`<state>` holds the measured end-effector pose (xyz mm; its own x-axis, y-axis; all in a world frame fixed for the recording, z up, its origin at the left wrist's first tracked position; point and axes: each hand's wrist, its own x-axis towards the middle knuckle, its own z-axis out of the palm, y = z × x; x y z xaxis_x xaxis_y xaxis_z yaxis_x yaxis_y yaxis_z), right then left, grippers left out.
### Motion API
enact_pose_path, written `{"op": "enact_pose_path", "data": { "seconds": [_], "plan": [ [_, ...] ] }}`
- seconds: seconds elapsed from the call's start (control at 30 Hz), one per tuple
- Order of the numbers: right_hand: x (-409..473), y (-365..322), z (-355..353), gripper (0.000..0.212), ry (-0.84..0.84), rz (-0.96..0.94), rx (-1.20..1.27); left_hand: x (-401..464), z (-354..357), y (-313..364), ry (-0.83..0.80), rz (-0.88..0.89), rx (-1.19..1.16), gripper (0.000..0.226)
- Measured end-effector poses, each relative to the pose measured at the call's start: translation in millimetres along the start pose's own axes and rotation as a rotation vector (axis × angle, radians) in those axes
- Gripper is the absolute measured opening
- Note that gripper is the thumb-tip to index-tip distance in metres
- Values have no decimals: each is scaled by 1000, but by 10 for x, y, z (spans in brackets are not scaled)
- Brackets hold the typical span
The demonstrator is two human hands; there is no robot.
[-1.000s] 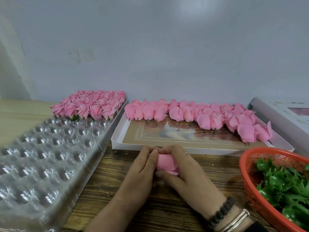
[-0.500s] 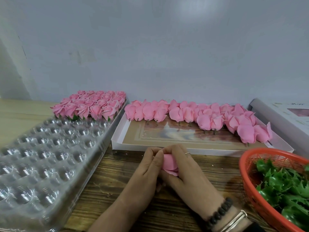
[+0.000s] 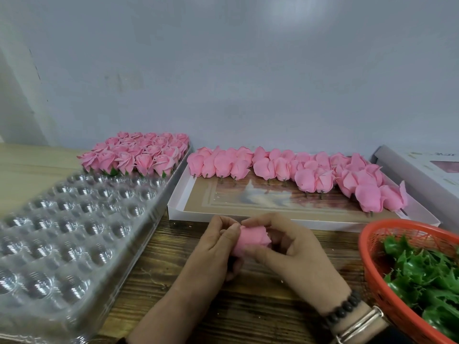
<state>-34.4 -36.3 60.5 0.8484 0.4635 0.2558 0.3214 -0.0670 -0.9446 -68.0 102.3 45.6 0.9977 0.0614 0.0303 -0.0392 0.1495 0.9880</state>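
Observation:
A pink rose head (image 3: pixel 252 239) lies between both hands over the wooden table. My left hand (image 3: pixel 214 254) grips its left end with curled fingers. My right hand (image 3: pixel 293 252) pinches its right side, thumb below and fingers above. The flower's base is hidden by the fingers. A clear plastic tray (image 3: pixel 62 239) of round cups sits to the left, and finished pink roses (image 3: pixel 139 152) with green bases fill its far rows.
A flat white box lid (image 3: pixel 248 217) behind my hands holds several pink rose heads on short stems (image 3: pixel 310 172). An orange basket (image 3: pixel 372 244) of green leaf pieces (image 3: pixel 427 274) stands at the right. A white box (image 3: pixel 422 170) lies at the far right.
My right hand has opened out from over the rose, so more of the pink petals show. Both hands have stayed in the same spot on the table.

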Motion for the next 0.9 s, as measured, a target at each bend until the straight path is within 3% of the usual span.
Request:
{"op": "enact_pose_path", "data": {
  "seconds": [0.17,0.27,0.43,0.5,0.6,0.7,0.73,0.8,0.9],
  "plan": [
    [17,18,-20,21,100,-7,8,-3,-21,5,-27,136,174,50],
    [25,16,-50,21,134,-20,-58,-10,-89,24,-59,145,298,41],
    [-7,-51,-10,15,36,-178,-300,-43,-54,-30,-88,181,463,65],
    [-26,-67,46,8,-15,-258,-373,-39,-32,-35,-25,226,501,58],
    [-46,-92,103,9,-69,-325,-462,-35,-40,7,-28,236,517,26],
    [-62,-124,129,12,23,-380,-424,-60,-36,45,-122,166,302,12],
    [-62,-119,129,13,120,-382,-372,-64,-32,61,-100,124,192,2],
    [-52,-77,120,11,283,-324,-234,-43,-38,54,32,79,1,24],
    [-29,8,145,33,256,-165,-172,5,1,65,151,32,-369,15]
  ]
}}
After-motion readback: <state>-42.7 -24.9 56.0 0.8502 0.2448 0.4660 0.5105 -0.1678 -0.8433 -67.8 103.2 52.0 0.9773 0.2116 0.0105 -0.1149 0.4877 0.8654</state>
